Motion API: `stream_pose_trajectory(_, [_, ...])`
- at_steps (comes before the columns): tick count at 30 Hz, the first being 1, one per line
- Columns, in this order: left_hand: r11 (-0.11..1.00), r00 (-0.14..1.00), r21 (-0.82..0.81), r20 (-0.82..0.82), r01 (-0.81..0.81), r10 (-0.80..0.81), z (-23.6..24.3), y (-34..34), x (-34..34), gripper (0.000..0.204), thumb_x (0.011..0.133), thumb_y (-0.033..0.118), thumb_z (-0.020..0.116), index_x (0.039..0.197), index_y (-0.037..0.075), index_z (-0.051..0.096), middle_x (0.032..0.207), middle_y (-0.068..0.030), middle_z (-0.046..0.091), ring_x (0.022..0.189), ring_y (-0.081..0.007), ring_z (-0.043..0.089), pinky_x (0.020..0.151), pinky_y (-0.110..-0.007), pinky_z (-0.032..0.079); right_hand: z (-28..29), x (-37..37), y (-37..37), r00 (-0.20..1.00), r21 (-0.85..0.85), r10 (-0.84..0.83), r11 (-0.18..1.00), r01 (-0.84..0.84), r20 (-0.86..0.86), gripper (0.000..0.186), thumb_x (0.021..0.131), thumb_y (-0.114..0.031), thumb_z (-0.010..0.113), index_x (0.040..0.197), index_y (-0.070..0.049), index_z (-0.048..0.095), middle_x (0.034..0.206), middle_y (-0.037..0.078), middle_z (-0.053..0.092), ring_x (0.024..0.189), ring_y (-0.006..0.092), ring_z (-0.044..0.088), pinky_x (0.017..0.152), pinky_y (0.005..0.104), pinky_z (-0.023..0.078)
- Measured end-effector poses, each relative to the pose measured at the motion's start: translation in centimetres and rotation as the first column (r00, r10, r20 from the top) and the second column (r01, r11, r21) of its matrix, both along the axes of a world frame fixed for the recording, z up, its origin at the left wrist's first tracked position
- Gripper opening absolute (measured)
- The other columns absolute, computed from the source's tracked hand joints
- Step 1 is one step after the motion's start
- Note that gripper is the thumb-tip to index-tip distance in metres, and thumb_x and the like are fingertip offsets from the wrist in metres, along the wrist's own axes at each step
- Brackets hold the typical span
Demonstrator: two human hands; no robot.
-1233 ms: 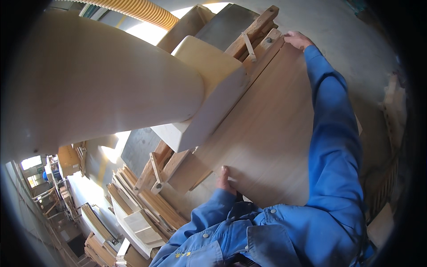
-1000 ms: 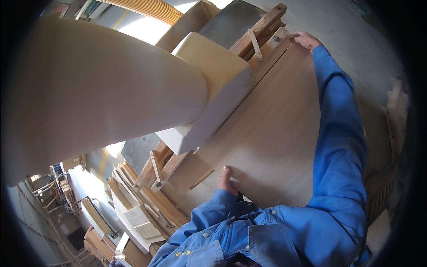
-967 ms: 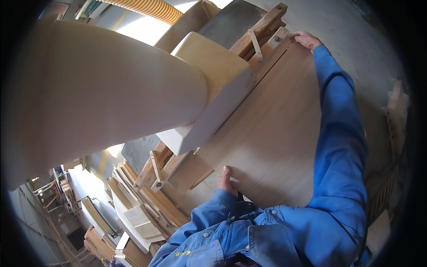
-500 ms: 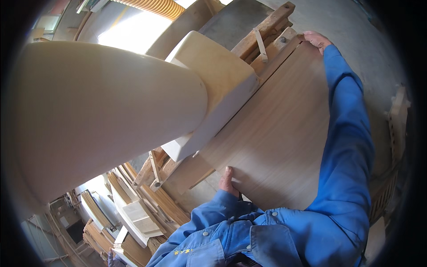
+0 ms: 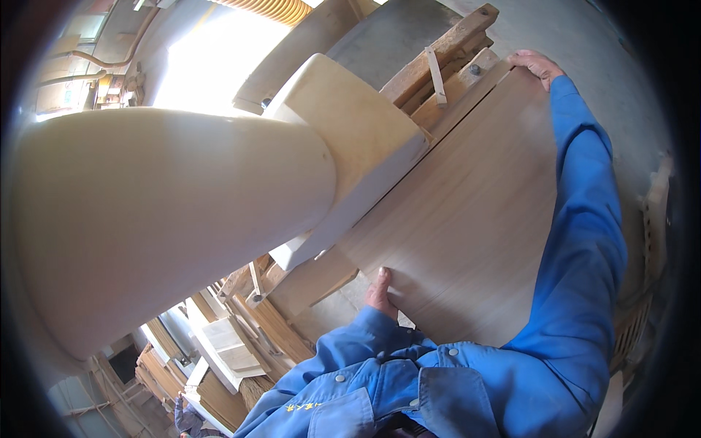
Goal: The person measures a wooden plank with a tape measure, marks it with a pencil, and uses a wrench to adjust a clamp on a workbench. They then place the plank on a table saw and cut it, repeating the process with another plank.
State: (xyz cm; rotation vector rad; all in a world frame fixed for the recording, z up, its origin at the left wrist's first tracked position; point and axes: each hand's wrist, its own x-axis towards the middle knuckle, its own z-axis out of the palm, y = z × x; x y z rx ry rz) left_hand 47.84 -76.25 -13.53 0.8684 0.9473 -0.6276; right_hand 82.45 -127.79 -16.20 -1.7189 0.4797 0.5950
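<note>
A broad wood-grain board [image 5: 467, 212] lies flat in front of me, its far long edge along a wooden strip below the cream machine head [image 5: 358, 109]. My right hand [image 5: 539, 67] is stretched out to the board's far right corner, closed over its edge. Nearer to me, my left hand [image 5: 382, 293] grips the board's left edge. The thumb rests on top, and the other fingers are hidden beneath. Above the board's long edge sits the machine head, joined to a large cream cylindrical housing [image 5: 175, 233] at the left.
Wooden rails [image 5: 442, 55] with a bolted slat stand behind the board's far end. Stacked wooden boards and strips [image 5: 219, 398] fill the lower left, where part of another person [image 5: 190, 417] shows. A ribbed yellow hose [image 5: 281, 10] runs along the top.
My view has turned a little. The board and both hands appear slightly farther right along the machine, with both grips unchanged.
</note>
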Motion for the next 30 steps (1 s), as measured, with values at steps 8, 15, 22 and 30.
stream_pose_trajectory(8, [0.997,0.999,-0.06,0.022,-0.039,0.04,-1.0,-1.5,0.2,0.05,0.088,0.045,0.057,0.114,0.003,0.054,0.11,-0.0109,0.06,0.102,-0.0258,0.057,0.088,-0.042,0.046,-1.2,0.8,-2.1,0.995,-0.049,-0.059,0.997,0.063,0.085,0.041,0.079,-0.032,0.068,0.112,-0.009,0.061,0.106,0.003,0.062,0.1,0.0137,0.056,0.088,0.0313,0.043])
stream_pose_trajectory(15, [0.998,0.995,-0.03,0.082,-0.062,0.064,-0.3,-3.3,1.2,0.046,0.092,0.04,0.052,0.116,0.001,0.052,0.112,-0.0145,0.058,0.103,-0.0305,0.056,0.089,-0.046,0.046,-1.5,1.4,-3.5,0.992,0.001,-0.067,0.998,0.067,0.105,0.037,0.08,-0.031,0.068,0.108,-0.008,0.062,0.101,0.003,0.063,0.094,0.0139,0.058,0.084,0.0309,0.045])
stream_pose_trajectory(22, [0.994,0.995,-0.044,0.014,-0.096,0.097,-0.5,-4.5,1.9,0.049,0.09,0.037,0.057,0.12,0.0,0.05,0.116,-0.0151,0.056,0.105,-0.0304,0.056,0.09,-0.046,0.046,-0.1,1.8,-5.2,0.984,0.141,-0.161,0.979,0.15,0.071,0.027,0.081,-0.03,0.067,0.098,-0.01,0.061,0.096,0.002,0.062,0.089,0.0128,0.058,0.08,0.0295,0.046])
stream_pose_trajectory(30, [0.998,0.997,0.013,0.052,-0.057,0.057,-1.5,-4.3,1.4,0.046,0.087,0.039,0.061,0.115,0.002,0.053,0.104,-0.0098,0.061,0.092,-0.025,0.061,0.078,-0.041,0.051,1.9,4.9,-14.2,0.58,0.286,-0.797,0.602,0.745,0.166,0.017,0.085,-0.022,0.065,0.091,-0.008,0.057,0.088,0.005,0.062,0.072,0.0159,0.058,0.059,0.0287,0.048])
